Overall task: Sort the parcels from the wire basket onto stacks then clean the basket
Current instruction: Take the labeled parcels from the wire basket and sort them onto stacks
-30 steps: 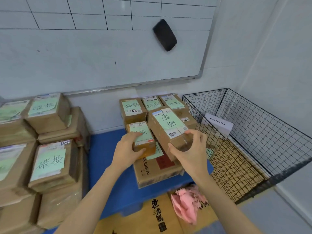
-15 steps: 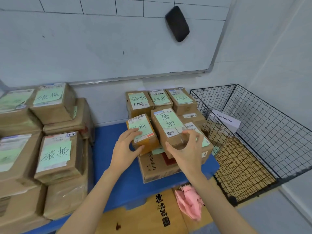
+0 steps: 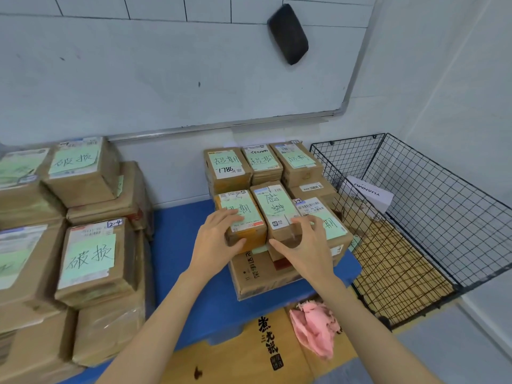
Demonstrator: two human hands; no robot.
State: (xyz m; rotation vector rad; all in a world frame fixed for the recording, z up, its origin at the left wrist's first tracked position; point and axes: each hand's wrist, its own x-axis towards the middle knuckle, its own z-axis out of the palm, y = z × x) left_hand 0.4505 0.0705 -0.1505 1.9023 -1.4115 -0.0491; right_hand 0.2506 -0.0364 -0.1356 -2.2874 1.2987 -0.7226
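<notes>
Several brown parcels in the left stacks (image 3: 88, 256), each topped with a pale green note, lie as they did a second ago; the change is in the middle stack. The left hand (image 3: 213, 242) grips the small parcel (image 3: 241, 209), fingers over its top and thumb on the near face, much as before. Just right of it stands the taller parcel (image 3: 274, 206). A second ago the right hand held it higher and tilted; now it sits level, touching the small one. The right hand (image 3: 307, 248) curls round its near end, thumb in front and fingers over the top edge. A third labelled parcel (image 3: 329, 223), covered a second ago, now shows just beyond that hand. The taller parcel seems to be getting squared into its row, so this placement looks nearly done.

The parcels are taped cardboard boxes with firm edges, handwritten green notes and printed labels. Near the person, the pink cloth (image 3: 315, 331) lies with no hand on it, so cleaning is likely still ahead. Further right, well apart from both hands, the wire basket (image 3: 457, 217) holds a white box (image 3: 371, 192) at its far wall. Whether more remains inside cannot be told.
</notes>
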